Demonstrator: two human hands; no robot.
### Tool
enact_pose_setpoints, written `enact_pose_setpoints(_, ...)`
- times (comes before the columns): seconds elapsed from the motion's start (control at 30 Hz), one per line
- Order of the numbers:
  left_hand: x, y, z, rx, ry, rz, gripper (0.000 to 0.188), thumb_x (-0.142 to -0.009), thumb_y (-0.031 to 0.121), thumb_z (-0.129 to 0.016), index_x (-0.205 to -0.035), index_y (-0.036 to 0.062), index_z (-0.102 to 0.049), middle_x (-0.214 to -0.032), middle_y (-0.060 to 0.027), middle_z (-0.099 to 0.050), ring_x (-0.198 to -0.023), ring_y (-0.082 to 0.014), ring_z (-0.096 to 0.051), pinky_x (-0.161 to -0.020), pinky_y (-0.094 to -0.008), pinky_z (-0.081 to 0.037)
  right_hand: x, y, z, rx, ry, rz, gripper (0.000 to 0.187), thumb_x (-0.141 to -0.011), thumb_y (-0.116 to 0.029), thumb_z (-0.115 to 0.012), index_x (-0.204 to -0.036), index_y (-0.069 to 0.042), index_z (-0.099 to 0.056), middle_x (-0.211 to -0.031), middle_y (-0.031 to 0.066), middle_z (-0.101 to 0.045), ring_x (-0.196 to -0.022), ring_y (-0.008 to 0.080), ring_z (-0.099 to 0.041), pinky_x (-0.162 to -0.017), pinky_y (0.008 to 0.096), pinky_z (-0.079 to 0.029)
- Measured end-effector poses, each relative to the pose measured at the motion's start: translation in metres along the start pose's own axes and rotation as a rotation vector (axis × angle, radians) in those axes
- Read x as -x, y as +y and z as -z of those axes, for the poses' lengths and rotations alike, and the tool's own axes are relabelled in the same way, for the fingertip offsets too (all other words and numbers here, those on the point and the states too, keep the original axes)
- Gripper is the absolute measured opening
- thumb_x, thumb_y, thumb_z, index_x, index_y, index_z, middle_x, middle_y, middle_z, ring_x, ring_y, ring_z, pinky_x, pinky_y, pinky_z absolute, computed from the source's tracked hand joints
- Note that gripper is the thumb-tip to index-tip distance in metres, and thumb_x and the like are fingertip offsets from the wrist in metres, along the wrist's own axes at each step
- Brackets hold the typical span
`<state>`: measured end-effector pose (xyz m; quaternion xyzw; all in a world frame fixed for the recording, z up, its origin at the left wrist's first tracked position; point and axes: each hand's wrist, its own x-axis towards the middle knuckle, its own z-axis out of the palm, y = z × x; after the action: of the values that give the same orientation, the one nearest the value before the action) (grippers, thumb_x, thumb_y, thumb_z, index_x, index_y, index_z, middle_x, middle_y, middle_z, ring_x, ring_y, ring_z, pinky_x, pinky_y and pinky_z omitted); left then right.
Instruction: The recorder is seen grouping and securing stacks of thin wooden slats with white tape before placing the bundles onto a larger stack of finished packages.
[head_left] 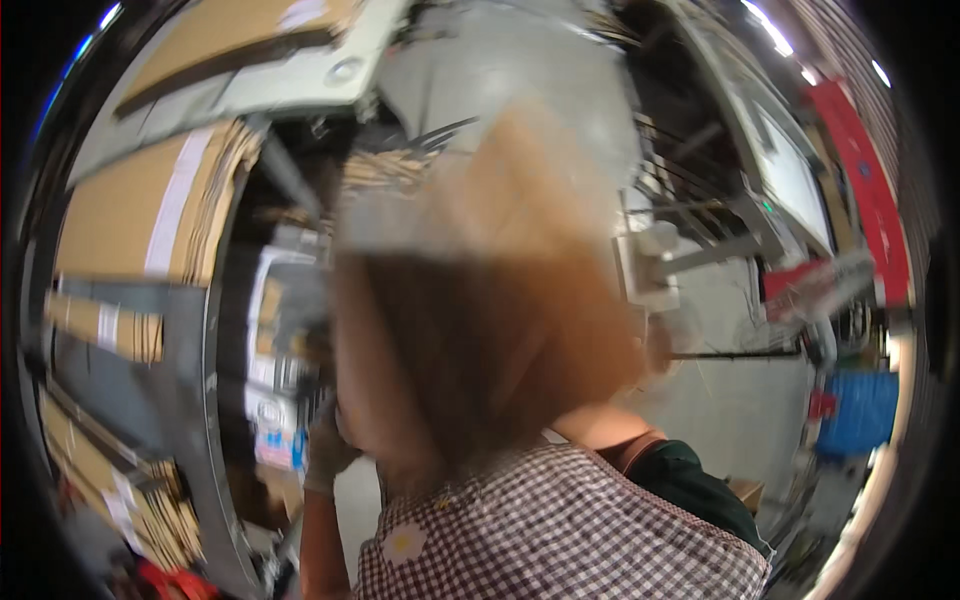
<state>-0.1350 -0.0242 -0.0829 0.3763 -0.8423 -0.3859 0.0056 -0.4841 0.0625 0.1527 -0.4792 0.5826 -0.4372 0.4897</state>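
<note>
A brown cardboard box [590,310], smeared by motion, is held up in front of my chest and fills the middle of the view. Its dark inside shows between lighter walls and a raised flap. My left hand [328,450], in a pale glove, grips the box at its lower left side; the fingertips are partly hidden. My right forearm [605,428] goes up behind the box's lower right. The box and the blur conceal my right hand, so its fingers cannot be made out. A checked apron [560,520] lies below the box.
Stacked flat cardboard [120,215] fills a grey rack [205,390] at the left. More cardboard lies on a white-edged table [290,90] at the upper left. Machine frames [700,245] stand at the right, near a blue crate [857,412]. Grey floor [500,50] shows beyond.
</note>
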Motion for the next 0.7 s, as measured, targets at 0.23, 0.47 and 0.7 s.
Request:
enact_pose_setpoints(0.23,0.086,0.098,-0.001,1.46,0.594,0.127,0.036,-0.1,0.021,-0.049,-0.132,0.0025,-0.048,-0.132,-0.0139,-0.052,-0.125,-0.0282,-0.05,-0.11,-0.0414,-0.039,-0.026,0.138,-0.149,0.168,-0.429,0.343,0.091,-0.061,-0.025,-0.087,-0.137,-0.002,-0.042,-0.128,0.024,-0.054,-0.115,0.0446,-0.053,-0.102,0.049,-0.041)
enact_pose_setpoints(0.47,0.108,0.094,-0.028,1.332,0.729,0.183,0.053,-0.083,0.018,-0.074,-0.126,0.0047,-0.046,-0.125,-0.0212,-0.055,-0.119,-0.0405,-0.054,-0.107,-0.0541,-0.038,-0.035,0.139,-0.174,0.174,-0.61,0.398,0.094,-0.06,-0.03,-0.087,-0.138,-0.008,-0.04,-0.119,0.0238,-0.056,-0.104,0.0409,-0.058,-0.09,0.0523,-0.047)
enact_pose_setpoints(0.7,0.112,0.065,-0.049,0.978,0.822,0.04,0.079,-0.07,0.014,-0.085,-0.134,0.0131,-0.038,-0.124,-0.0181,-0.057,-0.118,-0.0385,-0.056,-0.109,-0.0554,-0.036,-0.012,0.165,-0.178,0.216,-0.532,0.365,0.092,-0.062,-0.037,-0.087,-0.134,0.0,-0.044,-0.123,0.0239,-0.057,-0.111,0.0392,-0.056,-0.102,0.0518,-0.041)
